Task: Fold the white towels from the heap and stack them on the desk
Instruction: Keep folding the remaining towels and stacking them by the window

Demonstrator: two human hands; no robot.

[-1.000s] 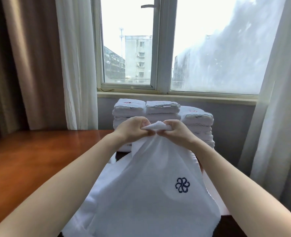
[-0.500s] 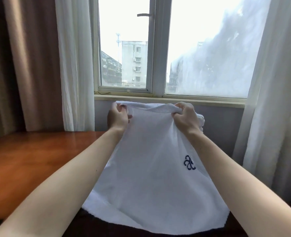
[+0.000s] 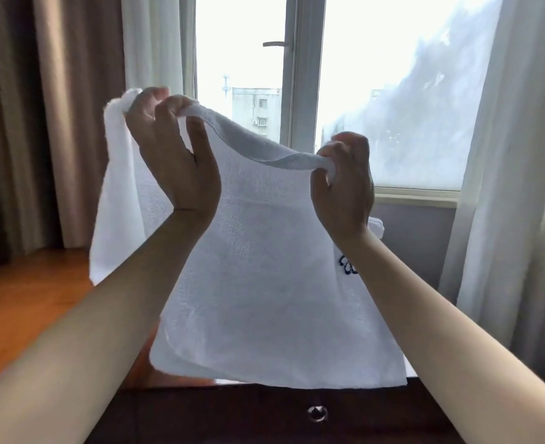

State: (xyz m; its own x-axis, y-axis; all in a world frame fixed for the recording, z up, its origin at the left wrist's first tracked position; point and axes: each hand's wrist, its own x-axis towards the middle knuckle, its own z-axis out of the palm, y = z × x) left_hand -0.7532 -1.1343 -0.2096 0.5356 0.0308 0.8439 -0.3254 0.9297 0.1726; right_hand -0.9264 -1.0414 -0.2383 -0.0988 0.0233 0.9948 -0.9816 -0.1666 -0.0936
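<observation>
Both hands hold a white towel up before the window. The left hand, at 10 o'clock, and right hand, at 2 o'clock, each pinch its top edge; it hangs above the counter.

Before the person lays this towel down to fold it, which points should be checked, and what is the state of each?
1. Left hand grips the towel top edge: ok.
2. Right hand grips the same edge: ok.
3. Top edge stretched flat: not ok, it sags and is bunched.
4. Towel hangs free above the desk: ok.
5. Logo fully visible: not ok, the forearm hides part.
6. Folded stack position: cannot tell, towel hides it.
</observation>
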